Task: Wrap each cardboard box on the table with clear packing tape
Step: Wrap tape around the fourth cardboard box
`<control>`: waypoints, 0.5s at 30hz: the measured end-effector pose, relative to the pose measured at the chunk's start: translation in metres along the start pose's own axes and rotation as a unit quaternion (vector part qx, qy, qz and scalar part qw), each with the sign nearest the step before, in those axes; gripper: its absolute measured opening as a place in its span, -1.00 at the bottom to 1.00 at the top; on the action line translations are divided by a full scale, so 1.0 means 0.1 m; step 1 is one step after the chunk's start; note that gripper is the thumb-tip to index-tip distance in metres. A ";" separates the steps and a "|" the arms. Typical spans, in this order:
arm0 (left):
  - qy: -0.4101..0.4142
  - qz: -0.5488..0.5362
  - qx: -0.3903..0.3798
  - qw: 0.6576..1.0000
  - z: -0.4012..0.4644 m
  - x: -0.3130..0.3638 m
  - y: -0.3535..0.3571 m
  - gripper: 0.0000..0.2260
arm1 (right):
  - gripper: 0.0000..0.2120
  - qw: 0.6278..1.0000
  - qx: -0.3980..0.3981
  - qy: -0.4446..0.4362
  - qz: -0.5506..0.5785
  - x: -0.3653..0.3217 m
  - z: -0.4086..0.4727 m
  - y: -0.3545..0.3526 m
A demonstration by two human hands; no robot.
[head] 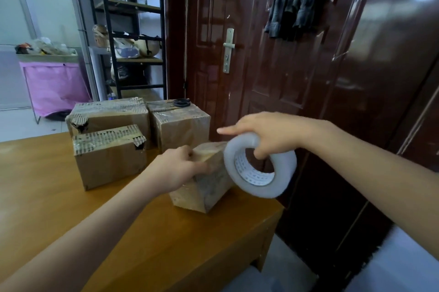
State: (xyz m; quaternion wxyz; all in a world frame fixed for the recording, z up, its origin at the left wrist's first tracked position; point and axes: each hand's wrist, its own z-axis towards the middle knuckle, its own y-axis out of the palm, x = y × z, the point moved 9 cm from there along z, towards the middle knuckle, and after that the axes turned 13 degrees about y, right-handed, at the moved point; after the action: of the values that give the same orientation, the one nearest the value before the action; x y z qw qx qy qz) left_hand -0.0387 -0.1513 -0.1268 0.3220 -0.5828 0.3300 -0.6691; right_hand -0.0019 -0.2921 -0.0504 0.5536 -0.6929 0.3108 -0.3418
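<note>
A small cardboard box (pixel 206 183) stands near the right end of the wooden table (pixel 59 199), and its sides look glossy with tape. My left hand (pixel 177 169) grips the box's left top edge. My right hand (pixel 266 133) holds a large roll of clear packing tape (pixel 260 165) against the box's right side, fingers hooked through the core and index finger stretched out to the left. Behind stand three more boxes: a front left box (pixel 109 157), a back left box (pixel 108 115) and a back right box (pixel 181 125).
Black-handled scissors (pixel 180 103) lie on top of the back right box. The table's right edge (pixel 273 215) is just past the held box. A dark red door (pixel 273 54) stands close behind. A black shelf rack (pixel 133 30) and a pink cart (pixel 53 84) are at the far left.
</note>
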 end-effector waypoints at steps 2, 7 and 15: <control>-0.031 -0.162 -0.004 0.986 0.02 -0.08 0.02 -0.71 | -0.23 0.997 0.079 0.004 0.022 -0.01 0.06 -0.35; -0.049 -0.278 0.030 0.959 0.02 -0.21 -0.03 -0.77 | -0.54 0.969 0.181 0.014 0.168 -0.13 0.34 -0.70; 0.222 0.154 0.116 0.956 -0.02 0.24 -0.20 -0.70 | -0.88 0.890 0.288 0.031 0.352 -0.22 0.58 -0.83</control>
State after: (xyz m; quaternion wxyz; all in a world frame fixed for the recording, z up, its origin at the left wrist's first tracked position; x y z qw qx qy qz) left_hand -0.0442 -0.1593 -0.0970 0.4050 -0.3203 0.3993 -0.7576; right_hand 0.0370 -0.2263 0.0197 0.8027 -0.3371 0.4397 -0.2205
